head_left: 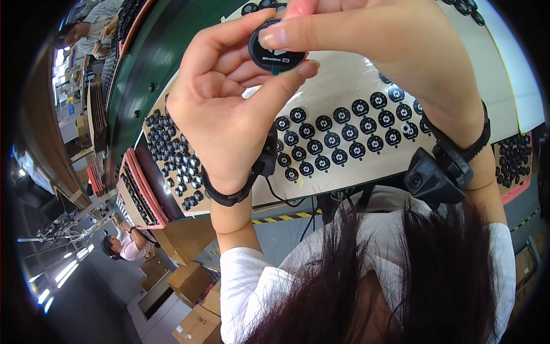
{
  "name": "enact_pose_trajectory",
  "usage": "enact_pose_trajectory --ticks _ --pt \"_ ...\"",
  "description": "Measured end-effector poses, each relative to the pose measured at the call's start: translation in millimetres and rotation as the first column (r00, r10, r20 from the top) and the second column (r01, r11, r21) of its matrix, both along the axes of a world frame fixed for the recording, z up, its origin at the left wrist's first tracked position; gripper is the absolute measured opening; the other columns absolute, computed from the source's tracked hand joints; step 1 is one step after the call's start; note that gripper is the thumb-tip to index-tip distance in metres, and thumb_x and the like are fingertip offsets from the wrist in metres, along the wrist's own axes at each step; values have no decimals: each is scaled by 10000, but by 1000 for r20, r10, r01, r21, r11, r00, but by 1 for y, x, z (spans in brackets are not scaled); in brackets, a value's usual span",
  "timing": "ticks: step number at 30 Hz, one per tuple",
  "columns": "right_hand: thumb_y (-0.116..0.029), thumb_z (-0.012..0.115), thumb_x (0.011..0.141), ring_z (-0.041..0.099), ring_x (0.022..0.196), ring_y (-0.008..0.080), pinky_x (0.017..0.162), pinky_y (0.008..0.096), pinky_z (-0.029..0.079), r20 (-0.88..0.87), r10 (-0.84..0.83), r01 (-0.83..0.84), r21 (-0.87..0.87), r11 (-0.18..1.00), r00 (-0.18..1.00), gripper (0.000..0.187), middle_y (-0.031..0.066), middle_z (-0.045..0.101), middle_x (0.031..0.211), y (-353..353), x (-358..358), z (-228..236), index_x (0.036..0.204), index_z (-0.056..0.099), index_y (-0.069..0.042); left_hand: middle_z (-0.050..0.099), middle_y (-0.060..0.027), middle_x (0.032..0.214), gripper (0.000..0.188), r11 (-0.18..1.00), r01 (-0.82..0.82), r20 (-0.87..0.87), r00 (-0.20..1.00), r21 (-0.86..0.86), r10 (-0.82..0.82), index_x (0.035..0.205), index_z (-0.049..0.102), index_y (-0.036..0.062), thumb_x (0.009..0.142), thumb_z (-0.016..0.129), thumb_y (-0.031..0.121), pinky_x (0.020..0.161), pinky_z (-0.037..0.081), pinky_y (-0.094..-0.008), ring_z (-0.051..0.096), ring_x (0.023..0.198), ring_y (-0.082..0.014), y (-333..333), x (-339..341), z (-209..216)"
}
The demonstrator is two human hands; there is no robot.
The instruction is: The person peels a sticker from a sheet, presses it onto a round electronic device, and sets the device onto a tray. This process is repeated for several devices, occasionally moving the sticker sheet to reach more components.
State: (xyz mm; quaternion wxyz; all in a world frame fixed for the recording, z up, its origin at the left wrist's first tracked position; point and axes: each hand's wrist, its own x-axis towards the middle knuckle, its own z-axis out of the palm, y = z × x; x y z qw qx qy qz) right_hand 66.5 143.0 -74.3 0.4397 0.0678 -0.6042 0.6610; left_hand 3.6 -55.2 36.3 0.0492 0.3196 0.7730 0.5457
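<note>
A round black disc (268,56) with white print and a small green tab at its lower edge is held up above the table. My left hand (220,112) grips it by the rim between thumb and fingers. From the right, the thumb of my right hand (366,37) presses on the disc's face; the upper frame edge cuts off part of that hand's fingers. Below my hands, several rows of similar black discs (349,133), many with green tabs, lie face up on the pale table top (326,80).
Small round black parts (163,135) crowd the table's left end. Beyond runs a green conveyor belt (150,57) with a few pieces on it. Pink-edged trays (160,200) stand left and right. Cardboard boxes (197,327) sit on the floor. Two other people are at the left.
</note>
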Motion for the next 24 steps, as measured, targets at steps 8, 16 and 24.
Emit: enact_pose_trajectory --ticks 8,16,24 --pt "-49 621 785 588 761 146 720 232 479 -181 -141 162 108 981 973 449 146 553 951 -64 1 29 1148 393 85 609 -190 915 414 998 60 -128 990 11 -58 1045 500 -124 648 599 -189 688 533 -259 632 787 -205 -21 -3 -5" --pt "-60 612 796 589 781 154 731 237 481 -389 -214 321 235 918 896 411 167 547 1010 -58 -60 31 1127 415 83 610 -114 893 348 880 306 252 941 -362 -224 1094 518 -46 751 538 -97 715 499 -230 628 772 -156 -7 -107 -20" --pt "-104 611 778 507 1011 163 837 287 401 497 -184 25 309 951 848 273 45 473 1195 -58 -37 17 1047 579 -71 555 -183 1089 445 685 -357 -565 819 -635 -98 1153 513 33 749 628 181 874 435 -349 542 995 -342 -46 -311 -141"
